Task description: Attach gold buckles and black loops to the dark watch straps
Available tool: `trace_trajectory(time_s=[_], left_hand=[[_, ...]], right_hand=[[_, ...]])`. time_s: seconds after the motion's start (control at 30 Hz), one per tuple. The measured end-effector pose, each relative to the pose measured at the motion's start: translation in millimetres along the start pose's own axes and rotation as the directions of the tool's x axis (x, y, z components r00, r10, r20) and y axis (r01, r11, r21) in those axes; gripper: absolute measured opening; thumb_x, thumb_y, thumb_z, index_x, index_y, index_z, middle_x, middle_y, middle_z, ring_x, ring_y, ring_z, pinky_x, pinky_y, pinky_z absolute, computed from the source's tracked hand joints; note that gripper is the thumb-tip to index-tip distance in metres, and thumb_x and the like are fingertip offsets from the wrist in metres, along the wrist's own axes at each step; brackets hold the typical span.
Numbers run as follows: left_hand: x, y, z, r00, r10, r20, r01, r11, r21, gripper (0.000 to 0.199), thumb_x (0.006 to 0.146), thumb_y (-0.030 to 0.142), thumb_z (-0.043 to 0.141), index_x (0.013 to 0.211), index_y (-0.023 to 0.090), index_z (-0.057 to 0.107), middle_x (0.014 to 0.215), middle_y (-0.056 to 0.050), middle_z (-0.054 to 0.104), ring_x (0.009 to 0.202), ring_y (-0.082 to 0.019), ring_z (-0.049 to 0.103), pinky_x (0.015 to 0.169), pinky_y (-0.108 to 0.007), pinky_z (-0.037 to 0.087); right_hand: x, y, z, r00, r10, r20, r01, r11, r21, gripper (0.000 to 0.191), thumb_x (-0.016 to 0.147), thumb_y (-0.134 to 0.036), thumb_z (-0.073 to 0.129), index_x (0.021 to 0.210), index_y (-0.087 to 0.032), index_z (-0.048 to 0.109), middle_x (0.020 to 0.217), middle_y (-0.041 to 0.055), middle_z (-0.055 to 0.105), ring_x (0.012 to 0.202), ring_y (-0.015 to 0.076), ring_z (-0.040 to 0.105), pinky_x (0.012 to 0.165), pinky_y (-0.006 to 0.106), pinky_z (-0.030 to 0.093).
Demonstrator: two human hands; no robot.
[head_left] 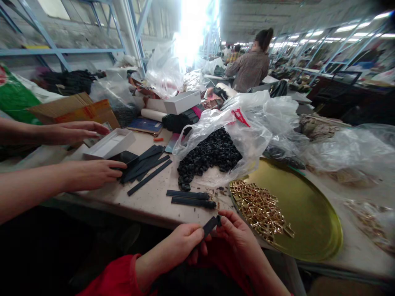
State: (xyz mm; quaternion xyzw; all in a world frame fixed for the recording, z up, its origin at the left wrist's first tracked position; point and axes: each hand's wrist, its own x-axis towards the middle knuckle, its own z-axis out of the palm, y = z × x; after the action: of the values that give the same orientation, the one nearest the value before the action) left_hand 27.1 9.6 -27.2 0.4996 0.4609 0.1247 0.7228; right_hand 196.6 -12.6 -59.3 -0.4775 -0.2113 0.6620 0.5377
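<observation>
Close to the table's front edge, my left hand (187, 240) grips a short black strap (210, 225) between thumb and fingers. My right hand (237, 231) pinches a small black loop (219, 220) at the strap's upper end; whether it is fully around the strap I cannot tell. Just beyond lie two black straps with buckles (188, 194), side by side. Further back, a clear plastic bag (251, 137) spills a heap of black loops (212, 152). Gold buckles (259, 207) are piled on the left part of a round gold tray (321, 230), right of my hands.
At the left, a co-worker's hands (92, 174) reach over the table, one near loose black straps (145, 164), the other by an open white box (112, 144). Cardboard (74, 107), plastic bags and another white box (182, 102) crowd the back. A person (254, 65) is further off.
</observation>
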Motion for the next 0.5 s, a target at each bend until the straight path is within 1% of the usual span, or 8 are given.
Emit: trace_trajectory(time_s=[0.07,0.1,0.13,0.2,0.23,0.27,0.3,0.5], left_hand=[[-1.7,-0.6,0.9,1.0,-0.005,-0.007,0.004,1.0,-0.026,0.035,0.079,0.042,0.039,0.087,0.011,0.054,0.063,0.001,0.056,0.04,-0.004,0.041,0.039,-0.017,0.03],[-2.4,-1.3,1.3,1.0,-0.009,-0.014,0.009,0.999,-0.042,0.035,0.078,0.042,0.04,0.087,0.011,0.054,0.063,0.001,0.056,0.04,-0.004,0.041,0.039,-0.017,0.03],[-3.0,-2.5,1.8,1.0,-0.014,-0.02,0.013,0.998,-0.056,0.036,0.078,0.043,0.04,0.087,0.011,0.054,0.063,0.001,0.055,0.04,-0.004,0.041,0.039,-0.016,0.03],[-3.7,-5.5,3.0,1.0,-0.012,-0.026,0.01,0.997,-0.072,0.037,0.076,0.044,0.041,0.087,0.011,0.054,0.063,0.001,0.056,0.04,-0.004,0.041,0.039,-0.016,0.029],[-3.9,-7.1,3.5,1.0,-0.004,-0.025,0.002,0.997,-0.075,0.037,0.076,0.045,0.042,0.087,0.012,0.054,0.063,0.001,0.056,0.039,-0.004,0.041,0.038,-0.016,0.028],[-4.2,-8.3,3.9,1.0,0.007,-0.024,-0.009,0.997,-0.075,0.039,0.075,0.047,0.042,0.087,0.012,0.053,0.063,0.001,0.056,0.039,-0.004,0.041,0.038,-0.016,0.028],[-4.6,-9.2,4.1,1.0,0.015,-0.025,-0.017,0.997,-0.076,0.04,0.075,0.048,0.043,0.087,0.012,0.053,0.062,0.001,0.056,0.039,-0.004,0.041,0.038,-0.017,0.028],[-8.1,-12.8,-2.7,0.997,0.009,-0.079,-0.018,0.994,-0.109,0.048,0.068,0.055,0.047,0.087,0.011,0.053,0.063,0.001,0.056,0.039,-0.004,0.041,0.037,-0.017,0.026]], right_hand=[[4.5,-4.6,-10.6,0.995,-0.092,-0.035,0.082,0.971,-0.224,0.037,0.069,-0.043,0.068,0.095,-0.018,0.06,0.069,-0.0007,0.061,0.059,0.012,0.055,0.059,0.026,0.046],[7.6,-7.5,-16.0,0.984,-0.176,-0.029,0.151,0.909,-0.387,0.034,0.072,-0.043,0.064,0.095,-0.017,0.061,0.072,0.001,0.062,0.063,0.0141,0.057,0.062,0.028,0.047],[11.2,-10.3,-20.6,0.961,-0.275,0.003,0.228,0.791,-0.568,0.029,0.076,-0.04,0.06,0.094,-0.017,0.062,0.076,0.0032,0.062,0.069,0.0167,0.058,0.067,0.031,0.047],[19.3,-14.1,-25.7,0.895,-0.422,0.142,0.319,0.385,-0.866,0.02,0.081,-0.028,0.051,0.091,-0.016,0.063,0.086,0.0081,0.062,0.08,0.0214,0.06,0.074,0.035,0.047],[23.3,-14.8,-25.6,0.871,-0.443,0.212,0.318,0.181,-0.93,0.02,0.082,-0.022,0.047,0.091,-0.015,0.063,0.09,0.0102,0.062,0.082,0.0228,0.06,0.076,0.036,0.046],[27.2,-15.1,-23.8,0.86,-0.437,0.261,0.303,0.026,-0.953,0.022,0.082,-0.018,0.044,0.092,-0.014,0.063,0.092,0.0118,0.061,0.084,0.0235,0.06,0.078,0.037,0.046],[30.7,-15.2,-20.8,0.859,-0.424,0.288,0.286,-0.071,-0.956,0.024,0.083,-0.015,0.042,0.094,-0.013,0.063,0.092,0.0127,0.061,0.083,0.0237,0.06,0.078,0.036,0.046],[41.5,-41.8,-14.7,0.837,-0.461,0.297,0.237,-0.184,-0.954,0.027,0.089,-0.02,0.04,0.111,-0.014,0.055,0.109,0.0105,0.058,0.097,0.0192,0.057,0.085,0.028,0.042]])
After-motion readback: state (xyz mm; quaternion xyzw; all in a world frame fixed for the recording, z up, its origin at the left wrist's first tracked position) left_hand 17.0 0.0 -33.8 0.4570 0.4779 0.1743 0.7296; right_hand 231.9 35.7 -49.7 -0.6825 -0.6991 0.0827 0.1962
